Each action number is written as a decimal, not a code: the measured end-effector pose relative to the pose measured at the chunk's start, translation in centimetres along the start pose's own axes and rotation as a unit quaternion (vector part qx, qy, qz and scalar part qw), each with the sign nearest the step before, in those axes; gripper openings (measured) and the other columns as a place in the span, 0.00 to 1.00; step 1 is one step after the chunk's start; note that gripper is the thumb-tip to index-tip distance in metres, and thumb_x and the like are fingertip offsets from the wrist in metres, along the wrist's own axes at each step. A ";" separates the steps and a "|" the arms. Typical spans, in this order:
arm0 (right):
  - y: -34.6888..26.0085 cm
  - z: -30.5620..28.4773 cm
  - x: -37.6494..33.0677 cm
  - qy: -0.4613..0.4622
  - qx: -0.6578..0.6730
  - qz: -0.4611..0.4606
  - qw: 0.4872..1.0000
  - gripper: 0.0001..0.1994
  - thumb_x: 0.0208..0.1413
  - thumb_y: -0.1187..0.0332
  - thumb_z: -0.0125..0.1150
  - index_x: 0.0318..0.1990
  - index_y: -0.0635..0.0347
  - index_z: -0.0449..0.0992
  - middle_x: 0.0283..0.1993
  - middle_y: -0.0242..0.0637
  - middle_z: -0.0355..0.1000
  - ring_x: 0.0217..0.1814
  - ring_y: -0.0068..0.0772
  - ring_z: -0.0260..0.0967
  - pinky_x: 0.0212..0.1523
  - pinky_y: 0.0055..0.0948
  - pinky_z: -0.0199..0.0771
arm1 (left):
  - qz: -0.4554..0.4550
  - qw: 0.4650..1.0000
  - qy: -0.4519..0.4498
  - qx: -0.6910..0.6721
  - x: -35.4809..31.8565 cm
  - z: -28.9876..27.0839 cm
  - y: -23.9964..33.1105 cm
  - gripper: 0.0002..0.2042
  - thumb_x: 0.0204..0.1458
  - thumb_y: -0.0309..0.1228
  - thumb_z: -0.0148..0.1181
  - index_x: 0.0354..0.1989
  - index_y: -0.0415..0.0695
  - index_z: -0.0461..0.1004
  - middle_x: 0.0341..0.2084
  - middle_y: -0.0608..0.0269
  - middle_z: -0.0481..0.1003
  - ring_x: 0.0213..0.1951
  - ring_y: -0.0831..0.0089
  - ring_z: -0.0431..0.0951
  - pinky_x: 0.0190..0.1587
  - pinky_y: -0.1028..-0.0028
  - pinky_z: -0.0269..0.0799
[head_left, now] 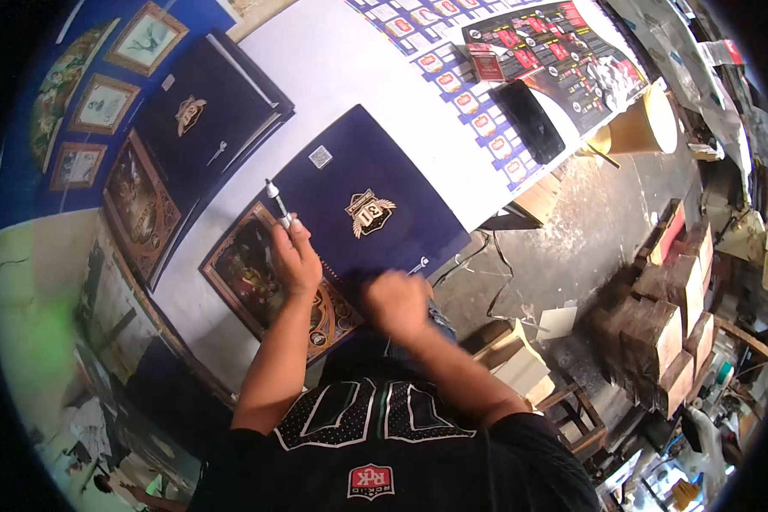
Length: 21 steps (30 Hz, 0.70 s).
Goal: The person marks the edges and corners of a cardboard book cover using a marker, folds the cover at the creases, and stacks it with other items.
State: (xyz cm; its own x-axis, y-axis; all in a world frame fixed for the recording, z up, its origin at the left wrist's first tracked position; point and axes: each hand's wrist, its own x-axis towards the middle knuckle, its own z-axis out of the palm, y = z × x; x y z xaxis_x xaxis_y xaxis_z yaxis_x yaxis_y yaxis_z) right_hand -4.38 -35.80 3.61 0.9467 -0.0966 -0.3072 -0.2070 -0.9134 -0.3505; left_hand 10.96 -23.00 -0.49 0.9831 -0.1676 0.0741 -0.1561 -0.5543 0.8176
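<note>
Left hand (296,256): I see it pinching a pen (276,202) w/ fingers pressed together, tip up at 11 o'clock.
Cover (358,205): dark blue, gold crest at centre, flat on white table (333,60), under both hands.
Right hand (397,303): curled into a fist on cover's near edge, at 4 o'clock from the left; can't tell if it holds anything.
Boxes (666,316): far right, by the floor.

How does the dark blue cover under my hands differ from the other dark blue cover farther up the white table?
The dark blue cover with a winged emblem under the hands lies single and flat; the farther dark blue cover tops a thicker stack. The near one overlaps an ornate framed picture print; the far one does not. The left hand, holding a pen-like tool, and the right hand are at the near one only. Both bear a central emblem.
</note>
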 end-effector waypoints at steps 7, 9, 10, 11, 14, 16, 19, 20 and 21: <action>0.7 2.1 2.2 -0.164 -0.123 0.226 0.952 0.14 0.57 0.60 0.55 0.44 0.60 0.77 0.42 0.43 0.75 0.48 0.36 0.73 0.47 0.40 0.72 | -0.003 1.000 -0.013 -0.010 -0.1 -0.1 0.9 0.14 0.65 0.40 0.44 0.41 0.41 0.67 0.26 0.58 0.74 0.30 0.61 0.77 0.34 0.65 0.73; -0.1 3.0 0.7 -0.139 -0.120 0.192 0.964 0.12 0.56 0.61 0.57 0.41 0.58 0.77 0.39 0.40 0.75 0.45 0.38 0.73 0.45 0.40 0.71 | -0.014 1.000 -0.008 0.006 -0.2 -0.5 0.7 0.13 0.65 0.39 0.44 0.42 0.41 0.67 0.26 0.58 0.74 0.30 0.61 0.78 0.33 0.64 0.73; -0.1 3.2 0.3 -0.116 -0.113 0.157 0.974 0.10 0.55 0.61 0.58 0.38 0.57 0.77 0.36 0.38 0.74 0.42 0.39 0.73 0.44 0.41 0.70 | -0.007 1.000 -0.004 -0.005 -0.1 -0.7 0.5 0.13 0.65 0.39 0.44 0.43 0.41 0.67 0.27 0.57 0.75 0.30 0.61 0.78 0.33 0.64 0.73; 0.3 3.7 0.0 -0.095 -0.106 0.123 0.982 0.08 0.54 0.62 0.59 0.35 0.55 0.77 0.32 0.35 0.74 0.39 0.41 0.74 0.43 0.41 0.69 | -0.009 1.000 -0.001 -0.008 -0.1 -0.8 0.4 0.13 0.65 0.39 0.44 0.43 0.41 0.67 0.27 0.57 0.75 0.30 0.61 0.78 0.33 0.64 0.73; 8.7 0.4 1.9 0.206 -0.066 0.228 0.949 0.06 0.53 0.64 0.59 0.30 0.55 0.75 0.31 0.38 0.73 0.34 0.43 0.71 0.38 0.41 0.65 | -0.008 1.000 0.002 -0.016 -0.2 -0.7 0.9 0.13 0.65 0.39 0.44 0.42 0.41 0.68 0.27 0.57 0.76 0.31 0.61 0.79 0.32 0.64 0.74; 8.1 0.6 1.3 0.291 -0.054 0.256 0.921 0.06 0.51 0.65 0.60 0.28 0.55 0.74 0.31 0.40 0.72 0.34 0.43 0.71 0.37 0.41 0.65 | -0.006 1.000 -0.003 -0.004 0.2 -0.6 1.4 0.13 0.65 0.39 0.44 0.43 0.41 0.68 0.27 0.57 0.76 0.30 0.59 0.79 0.31 0.64 0.74; 0.5 6.2 -3.2 0.222 0.046 0.045 0.973 0.06 0.50 0.64 0.60 0.33 0.52 0.76 0.36 0.41 0.71 0.40 0.45 0.69 0.44 0.47 0.63 | 0.005 1.000 0.008 0.005 0.1 -0.3 0.9 0.13 0.65 0.39 0.45 0.43 0.41 0.68 0.26 0.56 0.76 0.29 0.58 0.79 0.30 0.63 0.74; 1.6 6.6 -2.8 0.213 0.031 0.063 0.975 0.07 0.47 0.63 0.64 0.32 0.53 0.77 0.34 0.40 0.71 0.39 0.47 0.69 0.41 0.47 0.62 | 0.007 1.000 0.003 0.001 0.2 -0.3 0.7 0.13 0.65 0.38 0.45 0.43 0.41 0.68 0.27 0.55 0.76 0.29 0.57 0.79 0.29 0.63 0.74; 3.2 7.2 -2.7 0.202 0.016 0.086 0.975 0.10 0.45 0.61 0.69 0.31 0.54 0.77 0.31 0.40 0.71 0.38 0.48 0.69 0.37 0.47 0.61 | 0.008 1.000 -0.001 0.001 0.2 -0.2 0.7 0.13 0.65 0.38 0.45 0.43 0.41 0.68 0.27 0.55 0.76 0.29 0.57 0.79 0.29 0.63 0.74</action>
State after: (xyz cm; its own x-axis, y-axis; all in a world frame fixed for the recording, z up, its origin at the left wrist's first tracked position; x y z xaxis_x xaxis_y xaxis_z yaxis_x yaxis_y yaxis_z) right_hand -9.40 -35.55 -3.07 0.9162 -0.4006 0.0079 -0.3722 -0.8582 -0.3535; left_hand 11.10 -23.28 0.26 0.9804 -0.1780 0.0850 -0.1711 -0.5533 0.8152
